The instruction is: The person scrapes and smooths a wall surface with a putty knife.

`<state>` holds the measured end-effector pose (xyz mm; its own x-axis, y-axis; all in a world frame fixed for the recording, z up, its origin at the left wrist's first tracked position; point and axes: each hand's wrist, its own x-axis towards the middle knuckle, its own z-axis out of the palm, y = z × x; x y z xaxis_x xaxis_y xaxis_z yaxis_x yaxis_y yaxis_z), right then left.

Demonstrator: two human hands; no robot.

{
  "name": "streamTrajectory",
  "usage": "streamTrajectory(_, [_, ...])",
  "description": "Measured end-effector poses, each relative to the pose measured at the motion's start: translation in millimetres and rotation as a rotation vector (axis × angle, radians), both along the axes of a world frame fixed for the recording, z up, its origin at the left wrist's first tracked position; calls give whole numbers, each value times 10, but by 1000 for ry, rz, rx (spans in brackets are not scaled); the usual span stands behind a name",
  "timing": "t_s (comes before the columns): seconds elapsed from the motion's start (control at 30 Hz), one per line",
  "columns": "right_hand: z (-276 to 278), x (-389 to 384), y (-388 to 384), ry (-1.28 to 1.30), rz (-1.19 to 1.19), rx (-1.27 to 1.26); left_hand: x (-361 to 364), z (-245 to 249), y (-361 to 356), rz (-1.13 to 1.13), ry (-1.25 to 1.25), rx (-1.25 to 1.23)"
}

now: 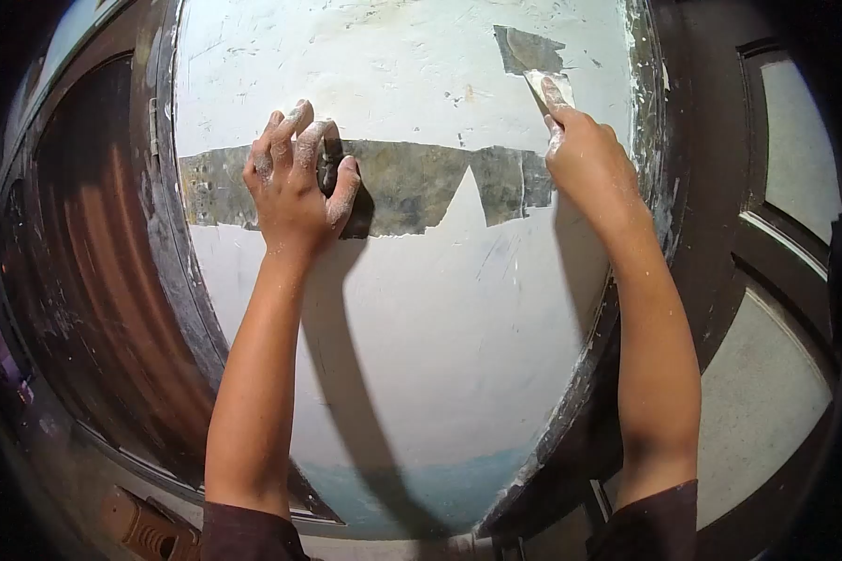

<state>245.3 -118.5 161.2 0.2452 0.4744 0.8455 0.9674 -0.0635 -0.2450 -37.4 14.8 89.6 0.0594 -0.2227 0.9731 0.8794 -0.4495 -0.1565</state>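
Scraper (537,84) right up at the grey patch (531,49) on the wall (421,327), clamped in the right hand (589,154), probably light, thin and springy, best held behind its edge, while the left hand (299,187) curls over the grey band (412,178), grip impossible to tell.

Pale scuffed wall (458,337), ragged grey band (407,187) across it, smaller grey patch (530,51) above, bluish area (477,475) low down.

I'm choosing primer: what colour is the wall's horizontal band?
The horizontal band is mottled grey-brown, in the head view.
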Motion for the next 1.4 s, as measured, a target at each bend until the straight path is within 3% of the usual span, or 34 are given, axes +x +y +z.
streamTrajectory(0.17, [223, 42, 44, 33, 63, -2, -23, 16, 56, -3, 16, 49])
streamTrajectory(0.37, [54, 169, 68, 13, 50, 37, 0, 0, 2, 2, -8, -7])
streamTrajectory(1.3, [346, 445, 142, 19, 176, 33, -12, 21, 40, -29, -7, 35])
streamTrajectory(1.4, [254, 452, 115, -57, 106, 96, 3, 16, -5, -20, -12, 18])
